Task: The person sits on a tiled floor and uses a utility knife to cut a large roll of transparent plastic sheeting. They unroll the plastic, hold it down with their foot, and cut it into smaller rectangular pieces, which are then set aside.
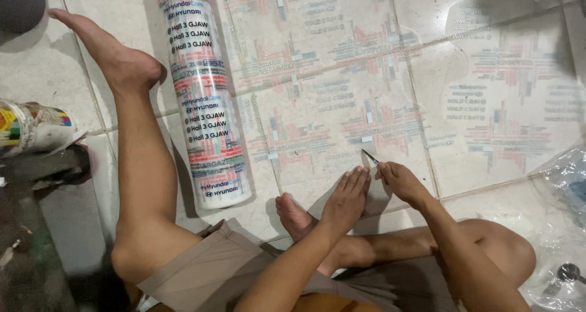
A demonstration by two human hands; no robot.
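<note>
I sit on a tiled floor with a clear printed plastic sheet (378, 92) spread out before me. My left hand (348, 199) lies flat, fingers together, pressing the sheet's near edge. My right hand (397, 179) pinches a thin dark blade (370, 157) whose tip touches the sheet just beyond my left fingertips. The sheet comes off a printed roll (204, 92) lying to the left, beside my outstretched left leg.
My left leg (137, 159) stretches up the left side; my right foot (294, 214) is tucked under my hands. A crumpled printed bundle (30, 126) lies at far left. Clear plastic bags (561, 226) and a small round metal object (569, 272) sit at lower right.
</note>
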